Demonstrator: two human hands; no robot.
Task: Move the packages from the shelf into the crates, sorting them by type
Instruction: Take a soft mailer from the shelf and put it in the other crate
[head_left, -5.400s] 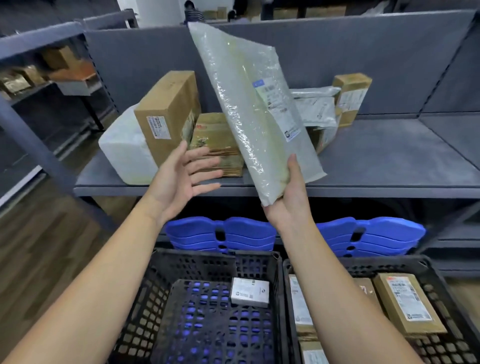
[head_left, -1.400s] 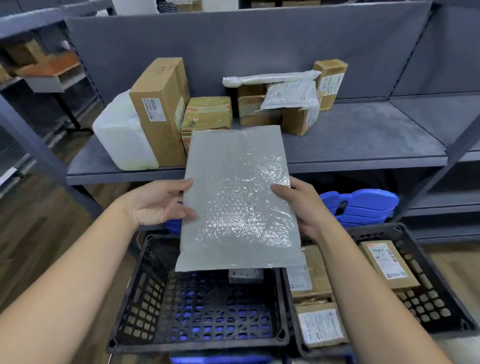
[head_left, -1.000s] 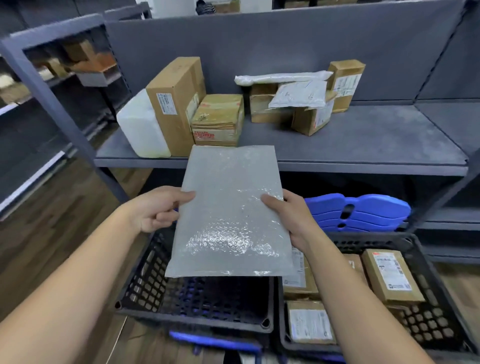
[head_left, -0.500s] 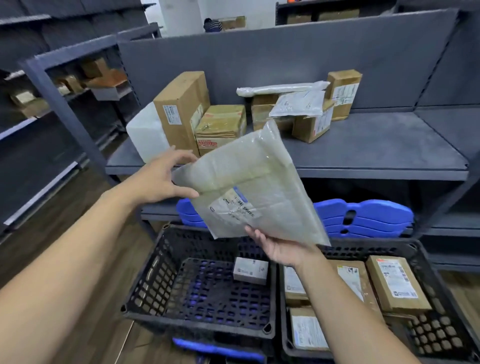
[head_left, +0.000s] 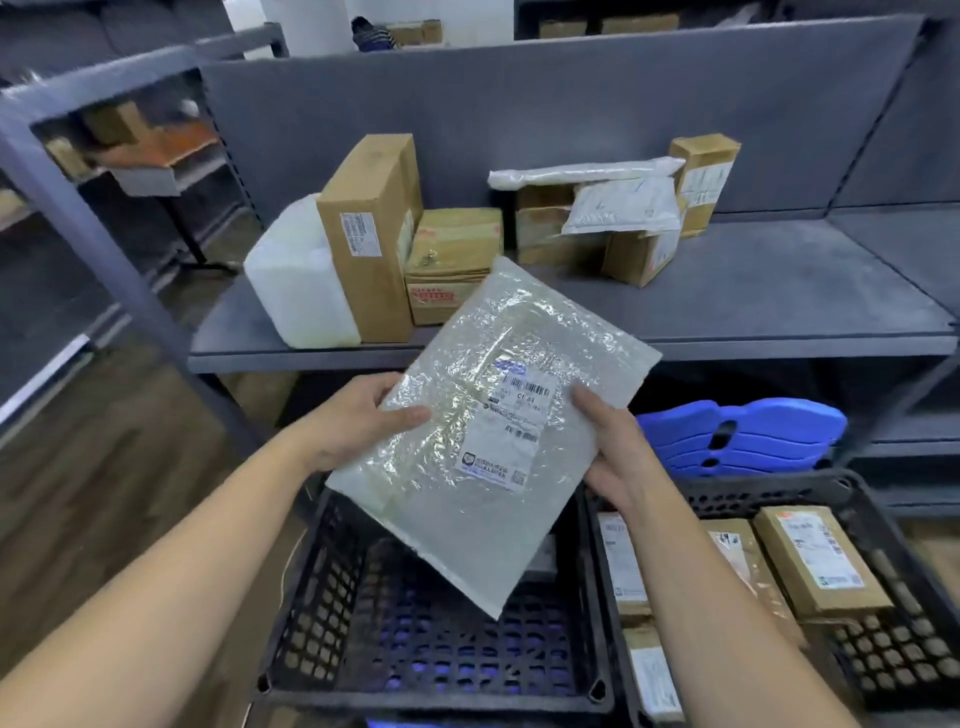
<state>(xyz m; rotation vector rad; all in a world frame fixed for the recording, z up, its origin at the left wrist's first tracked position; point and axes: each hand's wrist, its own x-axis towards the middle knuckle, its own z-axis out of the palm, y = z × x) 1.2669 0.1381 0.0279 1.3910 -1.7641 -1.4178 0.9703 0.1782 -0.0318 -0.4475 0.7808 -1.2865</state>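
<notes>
**Bubble mailer held over the left crate, in front of the shelf**

A grey metal shelf (head_left: 779, 312) fills the back of the view, with a run of packages along its left and middle. Below its front edge two black lattice crates stand side by side, the left crate (head_left: 311, 613) and the right crate (head_left: 893, 654). On a lower level behind the right crate lies a stack of blue plastic pieces (head_left: 743, 436).

A clear bubble mailer (head_left: 447, 499) is held in the air between shelf and crates. It is tilted, its upper corner overlapping the shelf edge and its lower corner hanging over the inside of the left crate, touching neither.

On the shelf, a white wrapped package (head_left: 296, 280) sits at the far left, against a tall cardboard box (head_left: 369, 234) standing on end. Just right of that is a low box with red print (head_left: 452, 265). Farther right is a cluster of brown boxes (head_left: 639, 254), with a white poly bag (head_left: 623, 208) and a long white wrapped parcel (head_left: 582, 174) lying on top. A small upright box (head_left: 704, 176) stands at the back.

The right crate holds several labelled cardboard boxes, among them one at its right side (head_left: 821, 566) and one along its left wall (head_left: 621, 561).

The left hand (head_left: 353, 421) grips the mailer's left edge, thumb on top and fingers underneath. The right hand (head_left: 613, 447) clasps the right edge the same way.

A white shipping label (head_left: 511, 426) with barcodes faces up on the mailer, between the two thumbs.
</notes>
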